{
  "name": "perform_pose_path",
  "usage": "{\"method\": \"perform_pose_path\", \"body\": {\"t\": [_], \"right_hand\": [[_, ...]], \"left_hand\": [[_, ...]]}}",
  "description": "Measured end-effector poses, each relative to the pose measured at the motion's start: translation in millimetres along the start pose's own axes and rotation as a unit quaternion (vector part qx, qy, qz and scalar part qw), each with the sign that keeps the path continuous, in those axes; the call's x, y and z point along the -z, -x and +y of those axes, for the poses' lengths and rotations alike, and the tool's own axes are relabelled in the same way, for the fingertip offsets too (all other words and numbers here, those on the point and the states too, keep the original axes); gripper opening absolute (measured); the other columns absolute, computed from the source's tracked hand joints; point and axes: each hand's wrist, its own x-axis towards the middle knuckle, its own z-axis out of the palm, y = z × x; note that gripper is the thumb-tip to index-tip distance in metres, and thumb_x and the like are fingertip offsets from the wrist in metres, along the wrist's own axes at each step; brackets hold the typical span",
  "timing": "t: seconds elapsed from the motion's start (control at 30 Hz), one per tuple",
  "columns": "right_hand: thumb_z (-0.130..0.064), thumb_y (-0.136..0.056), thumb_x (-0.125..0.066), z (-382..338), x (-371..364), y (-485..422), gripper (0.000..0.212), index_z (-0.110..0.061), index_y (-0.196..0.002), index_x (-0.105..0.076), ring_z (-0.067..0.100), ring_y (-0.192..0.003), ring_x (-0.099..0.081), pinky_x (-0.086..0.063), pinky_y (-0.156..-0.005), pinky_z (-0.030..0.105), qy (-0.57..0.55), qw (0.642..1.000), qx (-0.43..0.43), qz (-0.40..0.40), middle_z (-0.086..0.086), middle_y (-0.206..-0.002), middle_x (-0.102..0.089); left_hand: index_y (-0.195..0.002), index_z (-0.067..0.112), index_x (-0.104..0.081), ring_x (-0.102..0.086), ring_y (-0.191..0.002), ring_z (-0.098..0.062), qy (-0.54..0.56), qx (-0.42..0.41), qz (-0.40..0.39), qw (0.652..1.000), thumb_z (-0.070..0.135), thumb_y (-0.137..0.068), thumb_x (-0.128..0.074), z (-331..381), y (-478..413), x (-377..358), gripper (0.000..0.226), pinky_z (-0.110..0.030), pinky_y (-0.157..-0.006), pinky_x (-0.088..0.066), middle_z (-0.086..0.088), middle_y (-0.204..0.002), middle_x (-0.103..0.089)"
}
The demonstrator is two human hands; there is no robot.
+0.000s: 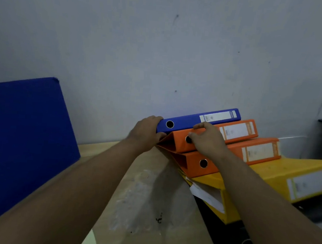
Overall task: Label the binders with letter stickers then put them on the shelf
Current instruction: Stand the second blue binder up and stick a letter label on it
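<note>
The left hand (147, 134) is gripping the near end of the blue binder (199, 118), which is lying topmost on the pile (258, 151) by the wall (162, 54). The right hand (208, 140), fingers bent, is holding the orange binder (239, 129) just beneath. I think the blue one is being taken off for labelling; next it needs lifting onto the surface (140, 188) while the pile is steadied.

Tabletop (142, 194) free between the open blue binder (24, 139) and binder stack (258, 151) — wall (162, 54) behind.
</note>
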Motion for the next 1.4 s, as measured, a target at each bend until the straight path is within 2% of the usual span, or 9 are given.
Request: {"method": "perform_pose_path", "body": {"t": [0.17, 0.27, 0.37, 0.53, 0.63, 0.8, 1.03, 1.17, 1.4], "right_hand": [[-0.032, -0.102, -0.074, -11.9, -2.3, 10.8, 0.035, -0.027, -0.134, -0.061, 0.023, -0.127, -0.061, -0.051, -0.068, 0.024, 0.015, 1.0, 0.016, -0.005, 0.0, -0.135, -0.062], [-0.035, -0.104, -0.07, -29.8, -9.1, 21.7, 0.021, -0.022, -0.12, -0.065, 0.023, -0.101, -0.076, -0.066, -0.084, 0.039, -0.026, 0.999, -0.012, -0.027, 0.005, -0.116, -0.074], [-0.039, -0.107, -0.065, -49.8, -18.6, 33.7, 0.027, -0.014, -0.116, -0.063, 0.02, -0.081, -0.081, -0.067, -0.085, 0.04, -0.116, 0.984, -0.086, -0.1, 0.008, -0.104, -0.078], [-0.053, -0.101, -0.068, -82.2, -48.7, 58.4, 0.062, -0.019, -0.144, -0.042, 0.031, -0.107, -0.076, -0.068, -0.071, 0.038, -0.266, 0.943, -0.13, -0.153, 0.011, -0.131, -0.065], [-0.045, -0.102, -0.069, -100.9, -73.2, 76.4, 0.056, -0.02, -0.144, -0.041, 0.03, -0.117, -0.071, -0.067, -0.077, 0.043, -0.311, 0.933, -0.103, -0.152, 0.007, -0.129, -0.067], [-0.027, -0.106, -0.068, -127.7, -110.3, 107.4, 0.037, -0.018, -0.135, -0.046, 0.032, -0.121, -0.072, -0.066, -0.087, 0.057, -0.278, 0.954, -0.045, -0.099, 0.007, -0.13, -0.068], [-0.031, -0.101, -0.075, -161.8, -149.7, 145.6, 0.047, -0.023, -0.14, -0.049, 0.03, -0.118, -0.073, -0.066, -0.089, 0.053, -0.137, 0.985, 0.073, -0.072, 0.007, -0.133, -0.071], [-0.031, -0.102, -0.073, -180.2, -181.5, 162.9, 0.056, -0.019, -0.149, -0.045, 0.028, -0.126, -0.068, -0.061, -0.096, 0.04, -0.079, 0.987, 0.127, -0.061, 0.006, -0.143, -0.067], [-0.037, -0.098, -0.079, -199.6, -230.7, 175.9, 0.085, -0.019, -0.164, -0.029, 0.028, -0.127, -0.066, -0.062, -0.1, 0.048, -0.047, 0.988, 0.124, -0.084, 0.003, -0.143, -0.064]], "left_hand": [[-0.139, 0.018, -0.059, -0.064, -0.103, -0.023, -0.002, 0.009, 0.057, 0.998, 0.039, -0.097, -0.072, -8.6, 29.8, 11.1, 0.049, -0.035, -0.088, -0.051, -0.004, -0.12, -0.068], [-0.139, 0.016, -0.06, -0.065, -0.104, -0.019, 0.017, 0.021, 0.088, 0.996, 0.037, -0.097, -0.074, -11.4, 57.4, 23.7, 0.049, -0.026, -0.086, -0.047, -0.004, -0.124, -0.07], [-0.142, 0.016, -0.059, -0.061, -0.105, -0.012, 0.047, 0.048, 0.109, 0.992, 0.036, -0.099, -0.073, -15.7, 86.5, 33.4, 0.049, -0.021, -0.087, -0.044, -0.003, -0.129, -0.07], [-0.145, 0.021, -0.057, -0.06, -0.1, -0.006, 0.11, 0.11, 0.161, 0.975, 0.038, -0.098, -0.073, -29.3, 144.5, 42.6, 0.052, -0.019, -0.083, -0.048, 0.003, -0.122, -0.069], [-0.139, 0.024, -0.061, -0.063, -0.098, -0.004, 0.153, 0.122, 0.193, 0.961, 0.039, -0.095, -0.077, -37.0, 177.7, 41.0, 0.05, -0.025, -0.087, -0.056, 0.01, -0.116, -0.069], [-0.131, 0.031, -0.064, -0.066, -0.101, 0.0, 0.226, 0.147, 0.218, 0.938, 0.033, -0.091, -0.083, -50.7, 214.5, 46.4, 0.045, -0.024, -0.088, -0.057, 0.018, -0.109, -0.07], [-0.127, 0.035, -0.059, -0.063, -0.11, 0.003, 0.259, 0.188, 0.134, 0.938, 0.035, -0.084, -0.089, -89.1, 253.0, 73.9, 0.053, -0.017, -0.087, -0.051, 0.021, -0.118, -0.067], [-0.129, 0.033, -0.058, -0.06, -0.106, 0.002, 0.238, 0.217, 0.094, 0.942, 0.031, -0.084, -0.089, -106.0, 268.2, 89.4, 0.055, -0.008, -0.073, -0.045, 0.02, -0.117, -0.065], [-0.118, 0.033, -0.059, -0.062, -0.097, 0.005, 0.227, 0.283, 0.069, 0.929, 0.026, -0.086, -0.085, -146.1, 285.4, 94.8, 0.042, -0.022, -0.076, -0.052, 0.021, -0.103, -0.066]]}}
